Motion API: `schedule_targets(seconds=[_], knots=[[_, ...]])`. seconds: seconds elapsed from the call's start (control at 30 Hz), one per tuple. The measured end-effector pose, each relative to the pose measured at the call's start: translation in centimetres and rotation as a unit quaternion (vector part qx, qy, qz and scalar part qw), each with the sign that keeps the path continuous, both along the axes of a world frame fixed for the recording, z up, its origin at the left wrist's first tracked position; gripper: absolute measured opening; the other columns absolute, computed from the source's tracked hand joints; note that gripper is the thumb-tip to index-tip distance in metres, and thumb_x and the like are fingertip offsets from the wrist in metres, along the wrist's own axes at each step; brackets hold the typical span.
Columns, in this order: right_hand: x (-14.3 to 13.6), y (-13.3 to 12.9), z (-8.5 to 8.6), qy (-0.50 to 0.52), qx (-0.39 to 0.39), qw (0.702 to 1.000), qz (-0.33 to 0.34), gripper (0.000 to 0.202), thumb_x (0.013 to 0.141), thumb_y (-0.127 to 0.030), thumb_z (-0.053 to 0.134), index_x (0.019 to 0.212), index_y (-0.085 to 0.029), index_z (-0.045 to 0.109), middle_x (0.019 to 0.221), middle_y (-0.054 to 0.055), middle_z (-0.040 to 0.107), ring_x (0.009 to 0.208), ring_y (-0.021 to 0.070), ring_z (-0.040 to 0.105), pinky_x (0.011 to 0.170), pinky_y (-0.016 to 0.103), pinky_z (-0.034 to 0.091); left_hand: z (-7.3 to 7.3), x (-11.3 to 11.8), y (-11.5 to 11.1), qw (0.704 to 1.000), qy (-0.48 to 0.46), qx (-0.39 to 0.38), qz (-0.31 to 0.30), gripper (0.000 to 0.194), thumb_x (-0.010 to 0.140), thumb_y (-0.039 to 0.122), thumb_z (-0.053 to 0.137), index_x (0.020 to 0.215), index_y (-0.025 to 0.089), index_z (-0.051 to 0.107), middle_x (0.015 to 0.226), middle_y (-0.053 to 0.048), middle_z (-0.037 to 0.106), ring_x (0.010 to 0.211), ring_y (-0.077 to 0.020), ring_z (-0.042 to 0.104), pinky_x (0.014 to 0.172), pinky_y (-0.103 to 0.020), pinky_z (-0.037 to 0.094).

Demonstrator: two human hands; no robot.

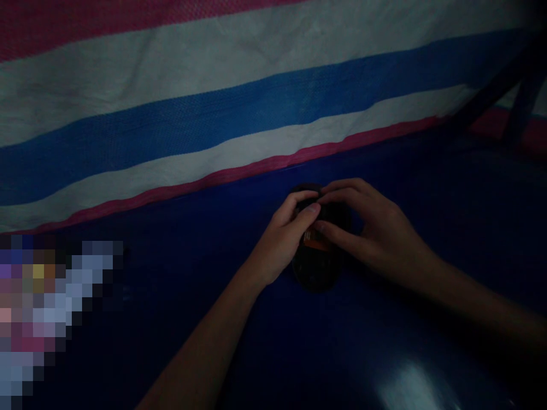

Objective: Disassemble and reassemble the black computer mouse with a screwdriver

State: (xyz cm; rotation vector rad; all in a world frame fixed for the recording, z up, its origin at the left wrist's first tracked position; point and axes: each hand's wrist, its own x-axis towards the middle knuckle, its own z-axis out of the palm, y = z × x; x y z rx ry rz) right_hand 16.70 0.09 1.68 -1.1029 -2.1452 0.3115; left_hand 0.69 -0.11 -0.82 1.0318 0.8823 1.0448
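A black oval thing shaped like a computer mouse [318,270] lies on the dark blue surface, with an orange patch bearing small light marks at its middle. From the left, my left hand [282,236] reaches over its upper part, thumb and forefinger closed on it. My right hand [378,225] comes from the right, its fingers curled and their tips meeting the left fingertips at the top. Beside the orange patch rests the right thumb. Dim light and the fingers hide the contact points and any small part between them.
Behind the blue surface [192,273] hangs a woven sheet [213,125] with red, white and blue stripes. Dark bars [499,85] stand at the upper right. A pixelated bright patch covers the lower left. Light glares off the surface near the bottom.
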Motion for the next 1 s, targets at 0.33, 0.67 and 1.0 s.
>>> schedule_targets(seconds=[0.33,0.67,1.0], knots=[[0.1,0.1,0.1,0.011,-0.011,1.000,0.003,0.024,0.081,-0.026,0.059,0.102,-0.017,0.063,0.109,0.012,0.064,0.100,0.0278,0.062,0.084,0.045,0.050,0.5,-0.1,-0.1,0.998,-0.048,-0.044,0.000,0.044,0.076,0.031,0.070,0.118,0.027,0.058,0.107,-0.002,0.067,0.095,-0.0189,0.063,0.082,-0.030,0.048],[0.4,0.3,0.0,0.056,-0.041,0.997,0.026,0.034,0.096,-0.031,0.040,0.125,-0.024,0.057,0.116,0.007,0.064,0.107,0.0222,0.060,0.092,0.041,0.047,1.1,-0.2,0.1,0.996,-0.068,-0.049,0.008,0.029,0.077,0.035,0.068,0.104,0.024,0.065,0.092,-0.001,0.067,0.082,-0.0147,0.062,0.072,-0.025,0.048],[1.3,2.0,-1.3,-0.141,0.012,0.990,0.021,0.040,0.090,-0.024,0.044,0.125,-0.011,0.057,0.130,0.019,0.057,0.120,0.0321,0.055,0.097,0.050,0.048,0.7,-0.5,0.3,0.992,-0.102,-0.055,0.049,0.019,0.079,0.037,0.062,0.087,0.021,0.067,0.084,0.002,0.065,0.073,-0.0111,0.059,0.063,-0.021,0.046]])
